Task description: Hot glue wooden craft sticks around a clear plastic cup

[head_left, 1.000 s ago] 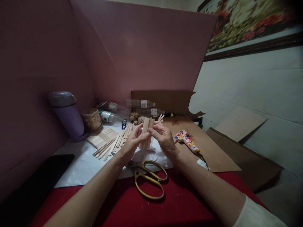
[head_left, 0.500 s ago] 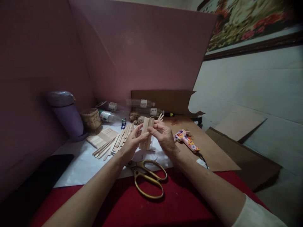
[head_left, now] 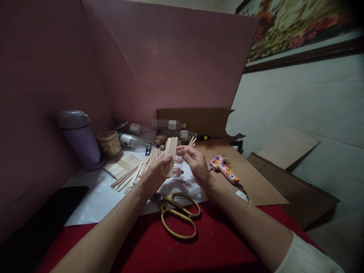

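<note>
Inside the right edge of the red-draped surface (head_left: 227, 246), left fingers (head_left: 167, 159) grasp a clear plastic cylinder (head_left: 176, 174) part-faced with flat pale wooden sticks (head_left: 170, 147), right fingers (head_left: 187, 156) unclear in hold

At centre you have wood sticks (head_left: 171, 155), smooth and matt, against glossy clear plastic (head_left: 177, 172). Below centre, your scissors (head_left: 166, 209) show metal handles, worn and dull, over matt cloth (head_left: 227, 239). The sheet (head_left: 91, 204) at lower left looks like smooth paper. Left of centre, you see shiny clear plastic bottles (head_left: 138, 142) and rough, fibrous twine (head_left: 161, 140). At right, the cardboard (head_left: 256, 184) looks matt, the glue gun (head_left: 224, 170) smooth.
</note>
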The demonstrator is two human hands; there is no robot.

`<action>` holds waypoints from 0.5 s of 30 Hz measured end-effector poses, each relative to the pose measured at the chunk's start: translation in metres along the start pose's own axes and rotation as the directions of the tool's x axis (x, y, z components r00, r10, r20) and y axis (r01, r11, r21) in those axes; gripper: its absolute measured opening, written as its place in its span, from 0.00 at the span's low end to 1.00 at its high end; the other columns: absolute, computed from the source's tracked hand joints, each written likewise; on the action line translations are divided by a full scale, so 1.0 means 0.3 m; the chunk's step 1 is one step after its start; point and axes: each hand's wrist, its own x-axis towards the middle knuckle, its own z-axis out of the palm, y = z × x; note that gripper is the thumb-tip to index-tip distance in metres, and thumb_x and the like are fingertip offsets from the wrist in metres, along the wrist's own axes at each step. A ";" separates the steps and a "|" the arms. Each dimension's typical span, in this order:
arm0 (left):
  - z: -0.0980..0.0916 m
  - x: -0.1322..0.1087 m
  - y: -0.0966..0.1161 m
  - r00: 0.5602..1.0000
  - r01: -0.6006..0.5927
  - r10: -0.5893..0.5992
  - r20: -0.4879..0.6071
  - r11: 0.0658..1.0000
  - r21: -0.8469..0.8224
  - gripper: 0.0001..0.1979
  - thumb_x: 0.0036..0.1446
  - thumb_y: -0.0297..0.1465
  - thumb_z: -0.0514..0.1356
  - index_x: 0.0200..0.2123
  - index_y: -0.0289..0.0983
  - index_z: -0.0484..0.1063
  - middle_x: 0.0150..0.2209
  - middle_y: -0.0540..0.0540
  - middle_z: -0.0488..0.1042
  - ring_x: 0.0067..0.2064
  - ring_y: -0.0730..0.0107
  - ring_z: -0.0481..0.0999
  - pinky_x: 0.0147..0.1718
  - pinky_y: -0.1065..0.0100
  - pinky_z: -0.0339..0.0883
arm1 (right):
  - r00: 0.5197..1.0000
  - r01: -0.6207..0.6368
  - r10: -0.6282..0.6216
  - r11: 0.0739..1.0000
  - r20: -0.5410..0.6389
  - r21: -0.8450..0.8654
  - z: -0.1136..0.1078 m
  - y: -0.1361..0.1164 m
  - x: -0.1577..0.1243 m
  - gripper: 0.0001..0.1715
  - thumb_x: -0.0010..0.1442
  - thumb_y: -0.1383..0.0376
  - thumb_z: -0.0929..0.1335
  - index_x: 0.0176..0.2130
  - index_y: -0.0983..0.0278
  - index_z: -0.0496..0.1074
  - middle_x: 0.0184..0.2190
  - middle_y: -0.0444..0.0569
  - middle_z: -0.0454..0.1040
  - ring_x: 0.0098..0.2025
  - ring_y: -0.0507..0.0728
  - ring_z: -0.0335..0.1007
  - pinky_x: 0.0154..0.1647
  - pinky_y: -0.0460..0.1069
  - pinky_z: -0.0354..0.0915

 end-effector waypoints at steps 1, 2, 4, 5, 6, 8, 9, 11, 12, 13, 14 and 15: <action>-0.003 -0.001 0.000 1.000 0.013 -0.013 -0.013 1.000 -0.005 0.20 0.52 0.38 0.66 0.47 0.35 0.72 0.35 0.44 0.79 0.29 0.66 0.78 0.31 0.65 0.73 | 1.000 -0.012 0.012 1.000 -0.019 0.028 0.000 -0.002 0.002 0.19 0.55 0.48 0.73 0.31 0.61 0.79 0.43 0.51 0.78 0.44 0.58 0.72 0.45 0.53 0.65; -0.006 -0.001 0.001 0.999 0.027 -0.028 -0.030 1.000 -0.013 0.20 0.52 0.37 0.65 0.47 0.35 0.73 0.35 0.43 0.79 0.30 0.65 0.78 0.32 0.65 0.73 | 0.998 -0.026 0.030 0.998 -0.063 0.059 0.000 -0.002 0.006 0.19 0.53 0.48 0.73 0.30 0.61 0.78 0.40 0.50 0.78 0.41 0.57 0.71 0.43 0.52 0.65; -0.015 -0.001 0.004 0.997 0.047 -0.050 -0.063 0.998 -0.049 0.19 0.54 0.37 0.64 0.46 0.34 0.72 0.37 0.41 0.79 0.30 0.64 0.79 0.32 0.64 0.74 | 0.978 -0.064 0.085 0.991 -0.189 0.114 -0.007 0.003 0.020 0.22 0.50 0.46 0.74 0.28 0.62 0.76 0.32 0.48 0.77 0.34 0.54 0.69 0.36 0.50 0.63; -0.019 -0.001 0.007 0.995 0.050 -0.055 -0.079 0.996 -0.073 0.18 0.55 0.37 0.63 0.46 0.34 0.72 0.38 0.40 0.80 0.30 0.63 0.79 0.32 0.64 0.74 | 0.961 -0.091 0.122 0.987 -0.248 0.136 -0.012 0.009 0.027 0.24 0.48 0.45 0.74 0.27 0.63 0.74 0.27 0.46 0.75 0.29 0.52 0.66 0.32 0.48 0.61; -0.022 0.000 0.011 0.994 0.052 -0.061 -0.094 0.994 -0.098 0.18 0.56 0.38 0.62 0.47 0.34 0.71 0.38 0.39 0.80 0.30 0.63 0.79 0.31 0.64 0.74 | 0.944 -0.119 0.159 0.981 -0.288 0.153 -0.017 0.015 0.035 0.26 0.47 0.43 0.74 0.24 0.63 0.72 0.22 0.44 0.71 0.25 0.51 0.62 0.28 0.47 0.58; -0.027 0.004 0.017 0.989 0.064 -0.082 -0.124 0.988 -0.141 0.18 0.57 0.38 0.60 0.47 0.33 0.71 0.38 0.38 0.80 0.30 0.62 0.80 0.31 0.64 0.74 | 0.930 -0.158 0.202 0.974 -0.306 0.163 -0.025 0.025 0.044 0.29 0.47 0.40 0.73 0.22 0.62 0.68 0.16 0.39 0.63 0.20 0.48 0.53 0.22 0.46 0.50; -0.028 0.006 0.019 0.986 0.069 -0.092 -0.142 0.985 -0.157 0.17 0.58 0.39 0.59 0.46 0.33 0.71 0.38 0.37 0.80 0.30 0.61 0.80 0.31 0.63 0.74 | 0.937 -0.161 0.198 0.976 -0.288 0.147 -0.026 0.029 0.045 0.29 0.47 0.40 0.73 0.22 0.62 0.68 0.15 0.38 0.61 0.19 0.48 0.50 0.21 0.46 0.49; -0.028 0.013 0.020 0.978 0.056 -0.090 -0.186 0.982 -0.180 0.15 0.59 0.38 0.59 0.44 0.33 0.71 0.38 0.36 0.80 0.31 0.61 0.81 0.31 0.63 0.74 | 0.966 -0.140 0.153 0.987 -0.210 0.079 -0.019 0.029 0.035 0.28 0.47 0.41 0.73 0.26 0.63 0.70 0.17 0.38 0.62 0.19 0.48 0.50 0.21 0.47 0.49; -0.026 0.017 0.019 0.975 0.034 -0.075 -0.212 0.981 -0.189 0.14 0.60 0.37 0.59 0.43 0.33 0.72 0.38 0.37 0.80 0.32 0.61 0.81 0.32 0.64 0.75 | 0.979 -0.123 0.127 0.992 -0.157 0.036 -0.011 0.026 0.025 0.28 0.49 0.41 0.73 0.28 0.63 0.71 0.19 0.39 0.64 0.20 0.49 0.53 0.22 0.47 0.52; -0.025 0.020 0.019 0.970 0.006 -0.054 -0.237 0.980 -0.198 0.13 0.60 0.36 0.59 0.43 0.33 0.72 0.37 0.38 0.80 0.32 0.63 0.80 0.32 0.65 0.75 | 0.989 -0.106 0.105 0.994 -0.103 -0.008 -0.002 0.022 0.013 0.28 0.51 0.41 0.72 0.30 0.63 0.72 0.21 0.41 0.66 0.22 0.50 0.56 0.23 0.47 0.54; -0.023 0.023 0.020 0.965 -0.022 -0.034 -0.260 0.978 -0.209 0.11 0.60 0.34 0.59 0.43 0.32 0.72 0.37 0.38 0.80 0.32 0.64 0.80 0.32 0.66 0.75 | 0.995 -0.088 0.086 0.995 -0.047 -0.051 0.007 0.017 -0.001 0.28 0.54 0.41 0.70 0.32 0.63 0.72 0.24 0.42 0.68 0.24 0.51 0.59 0.25 0.47 0.57; -0.022 0.024 0.021 0.960 -0.046 -0.019 -0.278 0.973 -0.224 0.11 0.60 0.32 0.59 0.42 0.32 0.73 0.36 0.39 0.80 0.31 0.65 0.80 0.32 0.67 0.74 | 0.998 -0.067 0.067 0.994 -0.001 -0.092 0.017 0.013 -0.014 0.28 0.57 0.41 0.67 0.35 0.62 0.72 0.26 0.44 0.70 0.27 0.52 0.62 0.27 0.48 0.60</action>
